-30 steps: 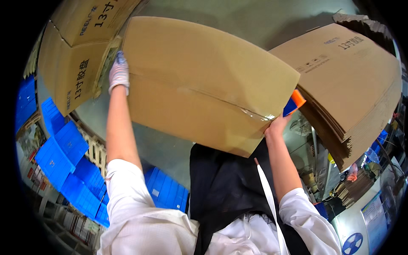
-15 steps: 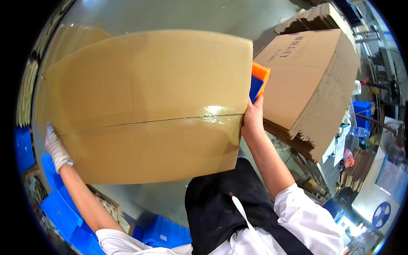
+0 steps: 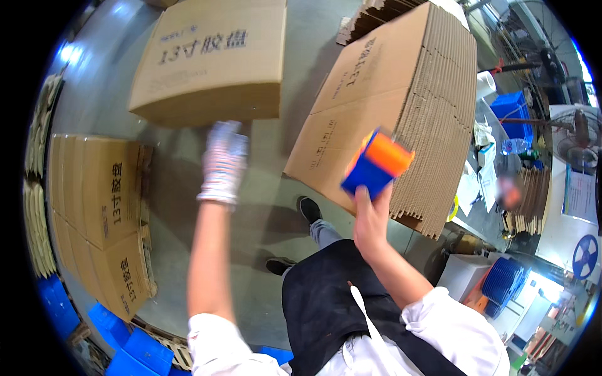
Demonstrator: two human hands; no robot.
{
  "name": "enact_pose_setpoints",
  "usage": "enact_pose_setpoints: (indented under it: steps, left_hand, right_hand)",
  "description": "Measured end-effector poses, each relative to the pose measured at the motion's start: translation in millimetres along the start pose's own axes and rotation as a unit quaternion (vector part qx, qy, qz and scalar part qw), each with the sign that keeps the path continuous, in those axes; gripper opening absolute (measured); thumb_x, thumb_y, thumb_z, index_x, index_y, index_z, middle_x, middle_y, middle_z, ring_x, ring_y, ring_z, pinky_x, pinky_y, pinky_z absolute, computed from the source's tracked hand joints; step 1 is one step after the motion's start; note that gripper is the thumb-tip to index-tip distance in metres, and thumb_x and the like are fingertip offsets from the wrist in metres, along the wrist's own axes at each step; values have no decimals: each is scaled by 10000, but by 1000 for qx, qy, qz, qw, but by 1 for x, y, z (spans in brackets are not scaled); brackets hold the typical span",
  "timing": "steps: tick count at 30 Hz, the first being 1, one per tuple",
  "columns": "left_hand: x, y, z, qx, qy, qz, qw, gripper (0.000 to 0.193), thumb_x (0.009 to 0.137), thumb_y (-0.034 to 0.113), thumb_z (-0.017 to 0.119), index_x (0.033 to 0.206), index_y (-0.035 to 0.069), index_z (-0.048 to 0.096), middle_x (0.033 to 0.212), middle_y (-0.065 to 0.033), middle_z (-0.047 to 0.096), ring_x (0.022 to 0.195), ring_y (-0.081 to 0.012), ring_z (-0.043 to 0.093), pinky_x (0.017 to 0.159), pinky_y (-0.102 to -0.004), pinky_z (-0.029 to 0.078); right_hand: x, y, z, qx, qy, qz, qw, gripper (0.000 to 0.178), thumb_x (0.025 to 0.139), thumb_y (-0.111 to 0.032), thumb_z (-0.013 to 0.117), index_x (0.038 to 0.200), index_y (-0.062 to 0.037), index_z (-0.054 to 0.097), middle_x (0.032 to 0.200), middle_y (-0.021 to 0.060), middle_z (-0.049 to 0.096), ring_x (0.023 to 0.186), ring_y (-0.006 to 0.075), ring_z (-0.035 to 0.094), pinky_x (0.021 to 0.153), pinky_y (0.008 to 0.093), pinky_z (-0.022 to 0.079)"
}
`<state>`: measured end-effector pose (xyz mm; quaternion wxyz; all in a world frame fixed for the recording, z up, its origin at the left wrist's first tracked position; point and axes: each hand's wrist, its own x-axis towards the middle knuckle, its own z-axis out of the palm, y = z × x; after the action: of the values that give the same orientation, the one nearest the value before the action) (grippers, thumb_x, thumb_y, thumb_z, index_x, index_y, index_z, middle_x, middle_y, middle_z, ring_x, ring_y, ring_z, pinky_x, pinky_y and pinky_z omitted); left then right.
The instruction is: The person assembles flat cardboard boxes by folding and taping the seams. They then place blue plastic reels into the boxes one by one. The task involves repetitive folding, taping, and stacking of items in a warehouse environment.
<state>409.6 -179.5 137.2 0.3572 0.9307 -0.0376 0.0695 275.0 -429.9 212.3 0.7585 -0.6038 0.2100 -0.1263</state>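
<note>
A closed cardboard carton [image 3: 213, 59] with dark print is at the far left of centre, its near side facing me. I cannot tell whether it rests on the floor. My left hand [image 3: 222, 160], in a striped knit glove, reaches toward that near side with nothing in it; its fingers look stretched out but are blurred. In my bare right hand [image 3: 373, 219] is a blue and orange tape dispenser [image 3: 376, 166], blurred, held above the stack of flattened cartons [image 3: 351, 113] on my right.
Several taped cartons [image 3: 94, 200] stand on a wooden pallet [image 3: 148, 232] at left. Blue bins [image 3: 141, 351] sit at lower left. A workbench [image 3: 495, 213] with papers, a bottle [image 3: 514, 146] and a blue crate [image 3: 511, 113] runs along the right. My shoes [image 3: 309, 210] are on the grey floor.
The carton has left both hands and is now farther ahead. My left hand has moved right, toward the middle. My right hand still grips the dispenser, now in full view.
</note>
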Motion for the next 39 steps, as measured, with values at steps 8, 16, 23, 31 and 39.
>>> enact_pose_setpoints:
  steps: [8,16,23,31,39]
  left_hand:
    - [-48,182,211,-149,-273,38,950,747,915,532,515,1456,53,327,1461,-271,348,1358,-452,307,1130,-490,247]
    - [-19,174,183,-223,-319,-15,921,694,948,456,507,1499,113,261,1456,-244,377,1354,-372,363,1108,-385,305]
    - [2,170,113,101,-347,-60,931,598,899,128,472,1467,92,289,902,-279,653,851,-427,632,792,-521,479]
    - [-221,19,-91,89,-312,-86,942,574,893,118,525,1441,123,351,918,-260,645,849,-440,611,775,-529,477]
    - [-605,-54,-289,121,-359,-250,891,590,852,102,586,1410,165,405,974,-216,660,837,-398,641,751,-495,512]
  right_hand:
    - [-61,-53,-123,-148,-149,212,954,488,846,-106,643,1273,-17,425,1226,105,533,1270,220,422,1128,391,209]
    - [-48,-67,-130,15,-131,272,953,558,843,-354,701,1221,9,512,1238,141,553,1351,271,345,1142,426,191]
    - [-66,-60,-117,-164,-78,255,950,449,878,-265,682,1170,-9,458,948,87,648,828,131,619,730,292,520]
    - [-131,-24,-70,-92,-173,226,954,545,978,-108,482,1479,-169,276,1224,135,582,1102,195,564,985,341,429]
    - [-138,92,9,-76,-67,240,966,424,937,-405,594,1187,-63,580,1029,29,602,966,123,551,867,292,435]
